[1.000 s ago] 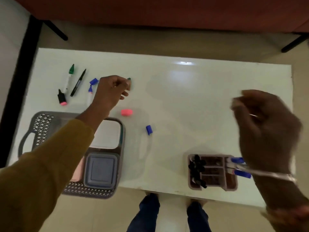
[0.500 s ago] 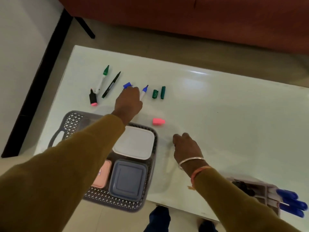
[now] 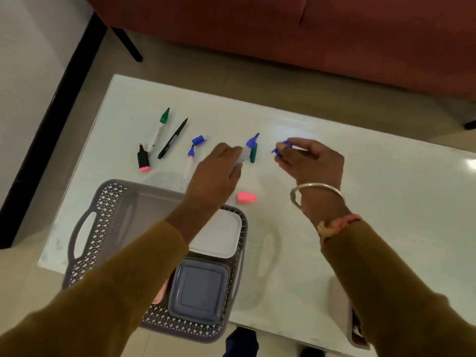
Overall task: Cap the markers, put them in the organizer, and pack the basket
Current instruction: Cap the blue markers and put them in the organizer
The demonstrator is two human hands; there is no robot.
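With the left hand [image 3: 219, 171] gripping a blue marker [image 3: 250, 145] and the right hand [image 3: 311, 163] pinching a blue cap [image 3: 286, 143], capping is underway; next, probably, line up cap and tip, then press.

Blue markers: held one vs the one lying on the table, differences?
The held blue marker is gripped, tip angled right; the lying blue marker rests untouched on the table, tip toward a loose blue cap. Shared: white barrels, uncapped blue tips.

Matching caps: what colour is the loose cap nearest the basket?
Pink cap, seen in the head view.
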